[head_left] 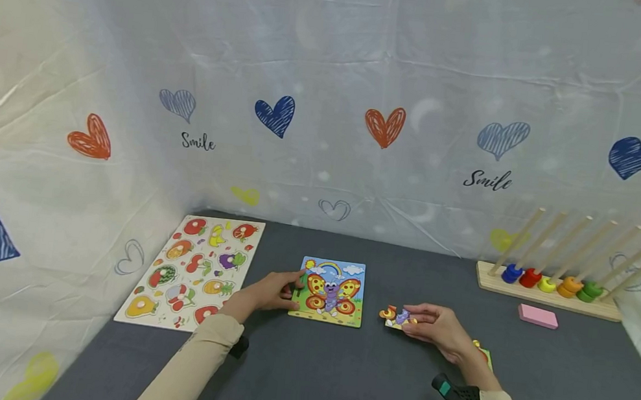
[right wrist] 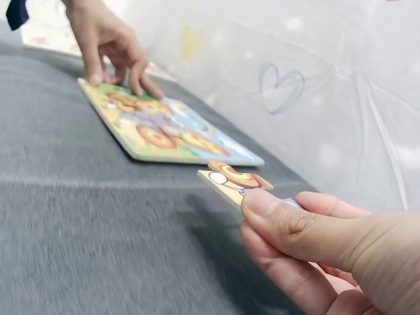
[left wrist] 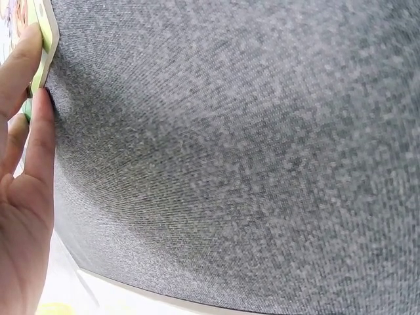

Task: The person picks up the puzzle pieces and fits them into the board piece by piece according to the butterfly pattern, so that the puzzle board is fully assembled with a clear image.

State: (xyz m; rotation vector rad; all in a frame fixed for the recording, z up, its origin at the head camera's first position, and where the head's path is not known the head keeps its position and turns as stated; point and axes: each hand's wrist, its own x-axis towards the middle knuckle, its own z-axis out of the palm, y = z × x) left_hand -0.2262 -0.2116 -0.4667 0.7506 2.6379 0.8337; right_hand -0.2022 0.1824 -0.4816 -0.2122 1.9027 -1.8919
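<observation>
A square butterfly puzzle board (head_left: 343, 316) lies flat on the dark table. My left hand (head_left: 274, 291) holds its left edge, with the thumb near the lower corner and the fingers farther up. The left wrist view shows fingertips (left wrist: 41, 105) right at the board's side. To the right of the board, my right hand (head_left: 437, 329) pinches a puzzle piece (right wrist: 230, 186) between thumb and fingers. Orange swirls and purple show on this piece, and the fingers hide part of it. Another green and yellow piece (head_left: 486, 355) lies partly hidden behind the right wrist.
A white fruit puzzle board (head_left: 150, 303) lies at the left. At the back right stands a wooden peg rack (head_left: 556, 300) with coloured rings, and a pink block (head_left: 538, 316) sits before it. A printed curtain (head_left: 323, 174) hangs behind the table.
</observation>
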